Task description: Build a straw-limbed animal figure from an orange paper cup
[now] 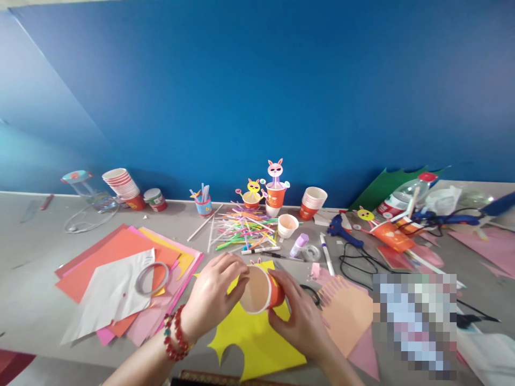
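An orange paper cup [276, 289] with a white rim lies tilted, its mouth facing me, above a cut yellow sheet of paper [261, 343]. My right hand [300, 313] wraps round the cup's right side, thumb below and fingers above. At the left rim, my left hand [219, 292] has its fingers curled and pinched against the cup. Whether a small piece sits between those fingertips is hidden. The tips of small pink ears [256, 262] show just behind the cup. Red bead bracelets [176, 335] circle my left wrist.
Colourful straws [245, 228] lie behind my hands, near two finished paper-cup animals [276, 195]. A glue stick [299, 245], clear tape [311, 253] and blue glue gun [345, 230] are to the right. Coloured paper [108, 257] with a tape roll [152, 279] lies left.
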`<state>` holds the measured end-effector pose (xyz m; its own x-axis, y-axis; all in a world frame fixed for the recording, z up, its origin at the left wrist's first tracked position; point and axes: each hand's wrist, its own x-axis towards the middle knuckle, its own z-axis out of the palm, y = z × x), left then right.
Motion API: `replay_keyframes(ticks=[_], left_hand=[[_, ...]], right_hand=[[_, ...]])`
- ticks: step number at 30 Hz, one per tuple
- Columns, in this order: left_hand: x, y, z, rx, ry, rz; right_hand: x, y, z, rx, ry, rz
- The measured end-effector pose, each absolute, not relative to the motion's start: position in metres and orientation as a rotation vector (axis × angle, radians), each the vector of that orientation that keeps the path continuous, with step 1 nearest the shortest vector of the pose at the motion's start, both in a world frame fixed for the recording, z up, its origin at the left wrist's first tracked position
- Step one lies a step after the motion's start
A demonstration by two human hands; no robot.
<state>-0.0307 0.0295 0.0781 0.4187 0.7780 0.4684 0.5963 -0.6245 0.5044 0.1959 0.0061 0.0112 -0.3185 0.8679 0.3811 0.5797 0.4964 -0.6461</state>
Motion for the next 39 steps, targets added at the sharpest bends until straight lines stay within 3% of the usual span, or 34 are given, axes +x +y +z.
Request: replay_keyframes(ticks=[9,20,28,31,33,39], left_hand=[[-0.026,0.032,0.074,2.509,1.228,0.935],[-0.035,0.038,0.055,1.898,0.691,0.957],[-0.019,0.03,0.047,2.137,0.87,0.994],[-0.013,0.029,0.049,2.301,0.91,1.027],[-0.008,0.028,0.05,2.379,0.917,1.053],[-0.001,0.024,0.053,2.502,0.899,1.087]], right_hand=[[0.192,0.003,0.005,-1.231,-2.008,0.452],[0.187,-0.001,-0.006,-1.024,-1.62,1.251],[0.221,0.012,0.033,-1.057,-1.824,1.065],[0.22,0.011,0.062,-1.108,-1.842,0.617],[0.21,0.009,0.074,-1.024,-1.961,0.489],[0.187,0.006,0.079,-0.876,-2.022,0.487]])
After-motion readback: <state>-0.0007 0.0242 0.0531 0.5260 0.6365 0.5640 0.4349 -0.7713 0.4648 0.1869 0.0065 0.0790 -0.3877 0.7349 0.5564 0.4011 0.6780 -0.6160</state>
